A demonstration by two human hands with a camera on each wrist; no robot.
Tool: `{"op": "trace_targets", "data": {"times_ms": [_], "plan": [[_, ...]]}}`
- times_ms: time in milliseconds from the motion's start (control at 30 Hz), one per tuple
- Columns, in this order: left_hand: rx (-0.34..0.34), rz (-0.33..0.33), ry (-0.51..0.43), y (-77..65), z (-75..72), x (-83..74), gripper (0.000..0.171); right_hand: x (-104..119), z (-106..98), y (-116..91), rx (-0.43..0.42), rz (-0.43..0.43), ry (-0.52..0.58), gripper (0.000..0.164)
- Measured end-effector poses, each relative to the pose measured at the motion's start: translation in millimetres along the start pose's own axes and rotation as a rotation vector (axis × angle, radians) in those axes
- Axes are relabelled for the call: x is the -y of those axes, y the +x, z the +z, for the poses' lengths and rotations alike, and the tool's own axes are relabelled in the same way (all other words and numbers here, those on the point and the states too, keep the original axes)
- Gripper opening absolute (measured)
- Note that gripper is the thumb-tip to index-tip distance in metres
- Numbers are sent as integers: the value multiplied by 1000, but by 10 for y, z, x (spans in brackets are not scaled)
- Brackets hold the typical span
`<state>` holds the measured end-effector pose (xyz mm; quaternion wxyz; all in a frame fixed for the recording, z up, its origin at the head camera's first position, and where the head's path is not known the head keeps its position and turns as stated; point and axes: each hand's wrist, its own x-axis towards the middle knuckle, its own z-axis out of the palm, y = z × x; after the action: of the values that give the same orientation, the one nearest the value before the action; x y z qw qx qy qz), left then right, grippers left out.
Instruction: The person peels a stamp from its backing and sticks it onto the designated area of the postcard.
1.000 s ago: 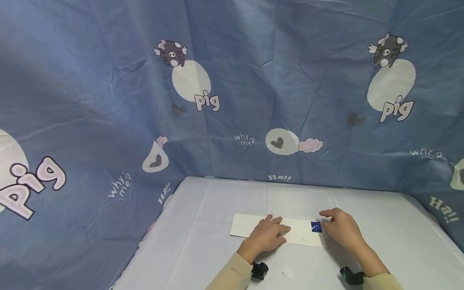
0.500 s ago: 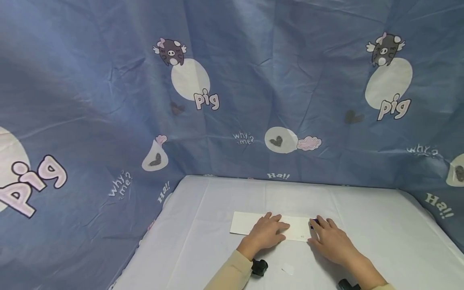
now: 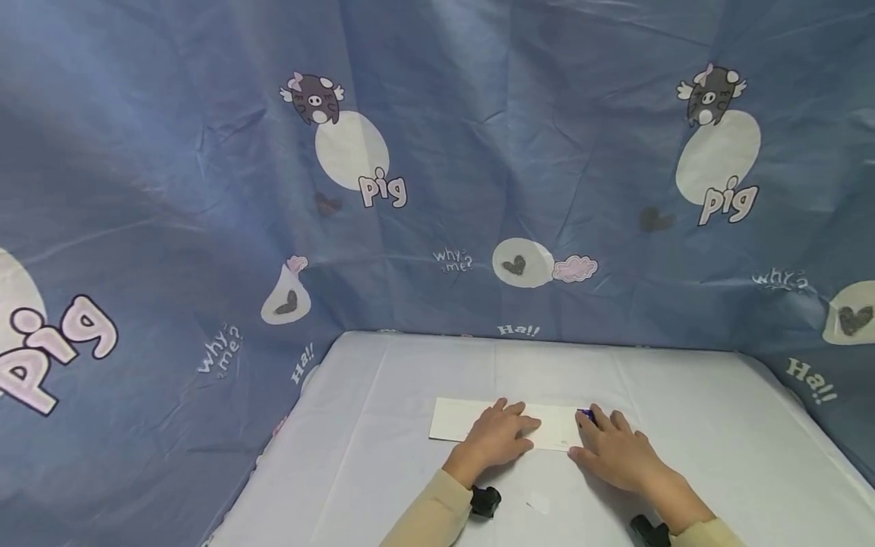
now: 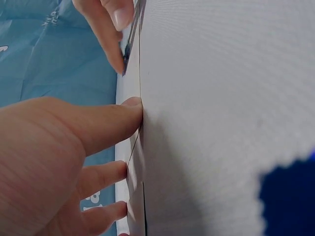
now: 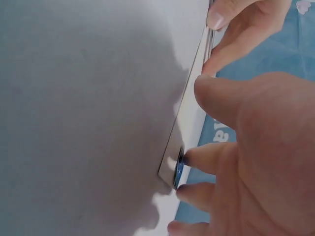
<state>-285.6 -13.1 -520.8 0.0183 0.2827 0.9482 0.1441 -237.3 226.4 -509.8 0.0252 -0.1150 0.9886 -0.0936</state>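
Note:
A long white strip of card or board (image 3: pixel 447 418) lies flat on the white-covered table. My left hand (image 3: pixel 492 437) rests across its middle with the fingers spread; in the left wrist view the thumb (image 4: pixel 129 110) touches the near edge. At the right end of the strip is a small blue piece (image 3: pixel 586 415), mostly covered by my right hand (image 3: pixel 618 452). The right wrist view has it as a thin, shiny blue piece (image 5: pixel 179 169) that my extended fingertips touch. Whether it is stuck down cannot be told.
A small pale scrap (image 3: pixel 538 502) lies on the tablecloth (image 3: pixel 369 486) nearer to me, between the forearms. Black wrist cameras (image 3: pixel 485 501) sit at both wrists. A blue printed curtain (image 3: pixel 410 296) hangs behind the table and along its left side.
The right hand has come left from beyond the strip's right end, and its fingers now lie over the blue piece. The left hand has kept its place on the strip.

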Motion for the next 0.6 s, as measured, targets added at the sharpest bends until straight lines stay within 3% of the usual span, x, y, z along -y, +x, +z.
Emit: {"op": "trace_targets", "data": {"times_ms": [167, 333, 433, 600], "plan": [[-1, -10, -3, 9, -3, 3, 39, 10, -6, -77, 17, 2, -4, 76], [1, 2, -1, -29, 28, -23, 40, 32, 53, -176, -41, -22, -52, 69], [1, 2, -12, -35, 11, -26, 40, 25, 78, -169, -60, -43, -92, 67], [18, -23, -9, 8, -47, -18, 40, -11, 48, -122, -54, -65, -65, 66]]}}
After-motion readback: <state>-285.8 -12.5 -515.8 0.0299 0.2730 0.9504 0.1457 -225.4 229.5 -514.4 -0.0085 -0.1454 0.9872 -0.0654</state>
